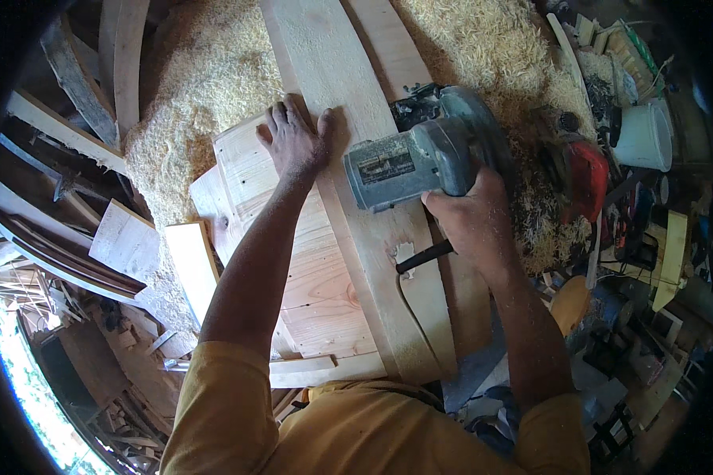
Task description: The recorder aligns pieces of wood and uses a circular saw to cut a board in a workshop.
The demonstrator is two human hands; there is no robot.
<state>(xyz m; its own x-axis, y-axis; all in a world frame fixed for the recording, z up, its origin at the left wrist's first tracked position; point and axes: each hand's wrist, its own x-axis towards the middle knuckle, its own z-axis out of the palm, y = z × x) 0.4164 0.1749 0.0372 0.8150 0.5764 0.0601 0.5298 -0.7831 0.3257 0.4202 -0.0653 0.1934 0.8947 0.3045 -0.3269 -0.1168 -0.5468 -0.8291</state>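
Note:
A long pale board (pixel 348 87) runs lengthwise in front of me, over a panel of joined planks (pixel 317 277). My left hand (pixel 297 142) lies spread at the board's left edge, fingers apart and holding nothing. On the right, my right hand (pixel 475 218) is wrapped round the rear handle of a dusty blue-grey circular saw (pixel 388 166). Its motor housing extends left over the board, and its rounded guard is on the right. The blade is hidden. A power cord (pixel 424 257) leaves the saw and trails down across the board towards me.
Wood shavings (pixel 198 87) are heaped on both sides of the board. Curved timber pieces (pixel 67 134) lean at the left. To the right are a white bucket (pixel 643 138), a red tool (pixel 586 180) and cluttered offcuts. A second plank (pixel 463 305) lies beneath the board's right side.

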